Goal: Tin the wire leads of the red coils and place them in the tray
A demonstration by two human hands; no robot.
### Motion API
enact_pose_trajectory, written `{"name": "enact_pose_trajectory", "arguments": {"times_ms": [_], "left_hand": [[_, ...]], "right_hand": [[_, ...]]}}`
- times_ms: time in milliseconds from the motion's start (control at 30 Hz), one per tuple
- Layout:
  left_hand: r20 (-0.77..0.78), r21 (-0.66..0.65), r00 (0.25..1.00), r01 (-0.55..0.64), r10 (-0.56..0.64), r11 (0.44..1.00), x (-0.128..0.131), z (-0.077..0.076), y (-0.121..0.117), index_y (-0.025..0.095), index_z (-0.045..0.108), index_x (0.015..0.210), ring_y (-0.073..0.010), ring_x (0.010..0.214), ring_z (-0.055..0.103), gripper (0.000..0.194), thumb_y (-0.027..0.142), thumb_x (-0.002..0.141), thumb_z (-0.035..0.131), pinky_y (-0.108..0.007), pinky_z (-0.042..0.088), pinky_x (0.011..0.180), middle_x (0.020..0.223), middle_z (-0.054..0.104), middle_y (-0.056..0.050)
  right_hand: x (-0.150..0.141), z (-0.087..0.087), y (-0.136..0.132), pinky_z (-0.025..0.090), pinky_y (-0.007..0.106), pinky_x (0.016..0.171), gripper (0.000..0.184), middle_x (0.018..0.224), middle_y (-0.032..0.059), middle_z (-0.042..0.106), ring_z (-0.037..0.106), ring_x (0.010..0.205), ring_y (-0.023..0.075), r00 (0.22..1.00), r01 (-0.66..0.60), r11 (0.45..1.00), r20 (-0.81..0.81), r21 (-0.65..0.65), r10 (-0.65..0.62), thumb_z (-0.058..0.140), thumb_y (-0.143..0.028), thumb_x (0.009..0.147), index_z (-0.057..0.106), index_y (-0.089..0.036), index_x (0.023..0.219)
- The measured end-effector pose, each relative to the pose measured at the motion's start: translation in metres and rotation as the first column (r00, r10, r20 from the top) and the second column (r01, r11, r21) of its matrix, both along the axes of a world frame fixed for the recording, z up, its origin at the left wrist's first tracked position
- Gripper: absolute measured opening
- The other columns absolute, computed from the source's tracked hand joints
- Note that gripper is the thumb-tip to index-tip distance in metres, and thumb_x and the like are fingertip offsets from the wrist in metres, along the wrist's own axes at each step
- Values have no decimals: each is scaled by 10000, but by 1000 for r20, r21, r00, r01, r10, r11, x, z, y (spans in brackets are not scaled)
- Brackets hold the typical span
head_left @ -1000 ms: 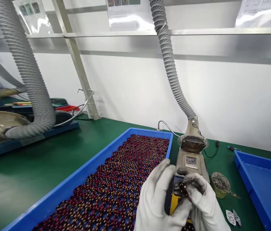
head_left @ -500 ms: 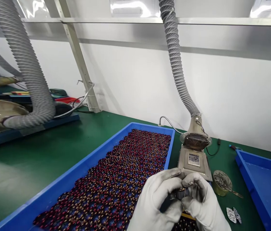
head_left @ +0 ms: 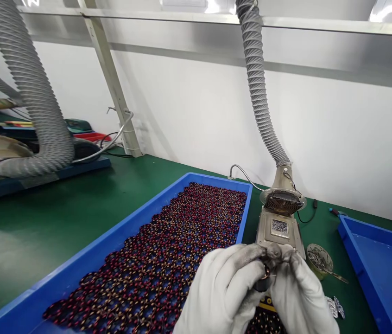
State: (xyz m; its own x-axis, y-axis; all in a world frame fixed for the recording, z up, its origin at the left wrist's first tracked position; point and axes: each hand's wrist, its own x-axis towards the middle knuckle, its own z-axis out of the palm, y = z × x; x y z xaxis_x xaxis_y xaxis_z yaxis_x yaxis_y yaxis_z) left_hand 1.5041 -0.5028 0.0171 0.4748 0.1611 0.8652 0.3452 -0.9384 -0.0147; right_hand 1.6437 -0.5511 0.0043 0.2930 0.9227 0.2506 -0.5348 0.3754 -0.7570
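Observation:
Both my hands wear white gloves with soiled fingertips and meet at the bottom of the view. My left hand (head_left: 222, 290) and my right hand (head_left: 296, 294) pinch one small dark wound coil (head_left: 263, 278) between their fingertips, with thin wire ends sticking out of it. They hover just in front of the small solder pot (head_left: 279, 229) and to the right of the blue tray (head_left: 78, 273) packed with several red and copper wound coils (head_left: 168, 260).
A grey ribbed extraction hose (head_left: 260, 93) comes down to a round fan grille (head_left: 282, 202) behind the pot. A small tin with metal scraps (head_left: 317, 260) and foil bits (head_left: 335, 307) lie right of it. Another blue tray (head_left: 383, 264) sits far right; a second hose (head_left: 32, 88) at left.
The view has tilted down slightly. My hands have turned the small coil between the fingertips and lifted it a little nearer the solder pot.

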Motion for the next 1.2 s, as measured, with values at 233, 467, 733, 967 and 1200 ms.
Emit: {"name": "enact_pose_trajectory", "arguments": {"times_ms": [233,467,733,967,1200], "left_hand": [[48,-7,997,-64,64,998,-2,-5,2,148,521,994,-185,1018,503,188,123,840,417,-324,405,851,1055,593,-80],[156,-290,981,159,-117,944,-1,-5,3,207,511,1050,-165,918,572,214,221,837,512,-280,488,782,992,613,-47],[618,-564,762,599,-190,568,-6,-5,11,253,686,747,-187,845,618,174,409,774,614,-238,502,773,805,687,-8],[537,-779,837,541,-109,318,-8,7,5,250,717,762,-161,848,623,234,99,594,655,-168,473,781,897,691,-6],[776,-610,624,708,87,356,-6,8,2,245,699,626,-166,810,634,115,169,667,622,-185,496,751,756,699,7]], "right_hand": [[-15,1,3,481,266,707,337,847,28,670,607,780,171,993,-56,995,104,-81,64,800,-284,552,670,-250,861],[-22,5,-2,483,292,759,240,813,30,662,607,768,163,959,-258,961,-145,-103,242,748,-311,630,676,-208,835],[-26,-7,6,507,329,718,311,756,3,662,624,634,133,867,-439,893,-305,-95,394,793,-225,566,658,-213,846],[-32,0,4,483,155,659,312,858,2,688,623,728,78,872,-414,906,-325,-92,365,792,-226,586,674,-204,874],[-32,-3,3,504,212,668,274,762,10,678,631,684,105,867,-440,893,-304,-97,395,760,-240,630,676,-195,886]]}}
